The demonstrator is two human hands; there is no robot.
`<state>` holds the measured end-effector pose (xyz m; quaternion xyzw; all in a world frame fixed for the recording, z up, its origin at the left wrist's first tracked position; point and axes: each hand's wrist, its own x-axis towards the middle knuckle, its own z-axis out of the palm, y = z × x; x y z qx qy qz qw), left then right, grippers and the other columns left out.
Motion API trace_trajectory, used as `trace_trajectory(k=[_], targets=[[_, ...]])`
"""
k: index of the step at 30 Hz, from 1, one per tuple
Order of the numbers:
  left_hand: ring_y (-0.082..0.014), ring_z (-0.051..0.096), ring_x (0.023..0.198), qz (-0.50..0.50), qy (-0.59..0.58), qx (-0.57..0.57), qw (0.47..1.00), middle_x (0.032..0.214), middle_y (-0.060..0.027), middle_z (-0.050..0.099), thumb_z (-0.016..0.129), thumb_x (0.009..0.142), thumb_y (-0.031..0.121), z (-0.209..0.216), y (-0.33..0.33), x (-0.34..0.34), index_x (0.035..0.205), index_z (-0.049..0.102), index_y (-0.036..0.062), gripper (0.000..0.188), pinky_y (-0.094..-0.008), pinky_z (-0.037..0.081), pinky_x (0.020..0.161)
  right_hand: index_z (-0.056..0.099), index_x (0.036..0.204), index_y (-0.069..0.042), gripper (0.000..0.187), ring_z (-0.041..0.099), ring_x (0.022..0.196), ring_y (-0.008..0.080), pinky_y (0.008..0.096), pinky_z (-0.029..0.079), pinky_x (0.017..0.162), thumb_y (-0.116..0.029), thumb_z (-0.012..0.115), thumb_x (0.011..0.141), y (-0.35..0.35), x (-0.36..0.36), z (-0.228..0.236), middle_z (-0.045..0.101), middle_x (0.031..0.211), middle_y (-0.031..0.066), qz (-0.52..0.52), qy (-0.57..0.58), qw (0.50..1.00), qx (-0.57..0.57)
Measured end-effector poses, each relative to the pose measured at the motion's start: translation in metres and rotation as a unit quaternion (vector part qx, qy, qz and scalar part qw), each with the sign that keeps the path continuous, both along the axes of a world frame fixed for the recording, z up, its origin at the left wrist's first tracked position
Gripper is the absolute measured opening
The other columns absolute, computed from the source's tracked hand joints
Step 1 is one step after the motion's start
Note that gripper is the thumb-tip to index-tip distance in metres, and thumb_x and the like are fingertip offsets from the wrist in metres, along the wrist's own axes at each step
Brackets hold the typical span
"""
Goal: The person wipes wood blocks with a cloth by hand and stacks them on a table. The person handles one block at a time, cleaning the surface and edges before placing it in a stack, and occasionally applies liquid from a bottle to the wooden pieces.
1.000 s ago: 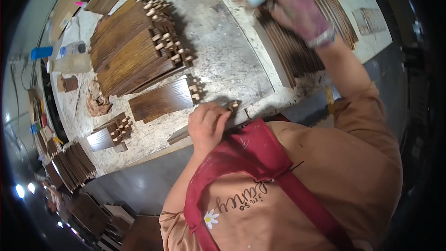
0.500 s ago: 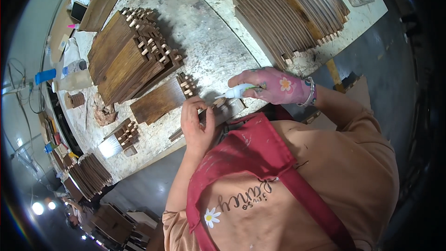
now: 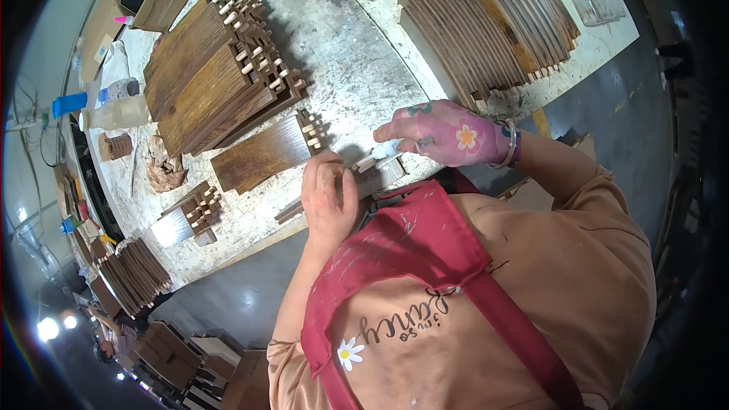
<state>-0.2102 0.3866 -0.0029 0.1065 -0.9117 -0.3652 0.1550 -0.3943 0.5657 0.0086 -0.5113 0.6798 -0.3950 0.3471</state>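
Observation:
My right hand [image 3: 456, 135], in a pink flowered glove, is closed around a small white squeeze bottle [image 3: 387, 149]. The bottle's narrow nozzle tilts down to the left, close to a small dark wooden piece [image 3: 366, 165]. Bare and with bent fingers, my left hand [image 3: 330, 196] grips that piece just over the front of the table; its palm side is partly hidden. Beneath both hands lies a wooden strip [image 3: 389, 176] along the table edge. Just beyond my left fingers rests a brown board [image 3: 262, 153] with pale dowels at its right end.
Farther back stands a stack of brown boards [image 3: 194, 80] with dowels. A row of wooden slats [image 3: 486, 34] is at the far right, beside a clear block [image 3: 595, 1]. A small dowelled piece [image 3: 186, 212], a bottle [image 3: 114, 114] and bundled slats [image 3: 135, 273] are on the left.
My right hand has turned palm further down, and the glue-type bottle is now more covered by it. My left hand keeps its grip on the wooden piece. The whole view has shifted slightly.

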Motion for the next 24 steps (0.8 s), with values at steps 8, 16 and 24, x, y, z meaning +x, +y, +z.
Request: trace_trajectory(k=[8, 16, 24], targets=[[-0.0337, 0.059, 0.084, -0.012, 0.008, -0.001, 1.000, 0.095, -0.0163, 0.059, 0.061, 0.083, -0.003, 0.000, -0.001, 0.001, 0.084, 0.052, 0.0000, 0.009, -0.0404, 0.048, 0.073, 0.058, 0.120, -0.014, 0.031, 0.066, 0.078, 0.0288, 0.0414, 0.050, 0.063, -0.009, 0.052, 0.089, -0.007, 0.005, 0.007, 0.062, 0.093, 0.0097, 0.049, 0.237, 0.970, -0.027], [-0.0330, 0.058, 0.086, -0.009, 0.000, 0.007, 1.000, 0.097, -0.0167, 0.059, 0.059, 0.084, -0.001, 0.000, 0.000, 0.002, 0.087, 0.053, -0.0004, 0.006, -0.0365, 0.047, 0.077, 0.059, 0.118, -0.013, 0.027, 0.065, 0.072, 0.0271, 0.0397, 0.049, 0.059, -0.016, 0.049, 0.093, -0.010, 0.003, 0.006, 0.061, 0.092, 0.0081, 0.063, 0.292, 0.953, -0.054], [-0.0322, 0.057, 0.086, -0.007, -0.004, 0.018, 1.000, 0.097, -0.0164, 0.058, 0.059, 0.088, 0.001, -0.001, 0.001, 0.002, 0.088, 0.054, -0.0007, 0.006, -0.0366, 0.046, 0.078, 0.059, 0.127, -0.016, 0.046, 0.065, 0.085, 0.0221, 0.0354, 0.052, 0.068, -0.005, 0.060, 0.083, 0.007, 0.003, -0.001, 0.064, 0.097, 0.0033, 0.032, 0.210, 0.977, 0.009]])
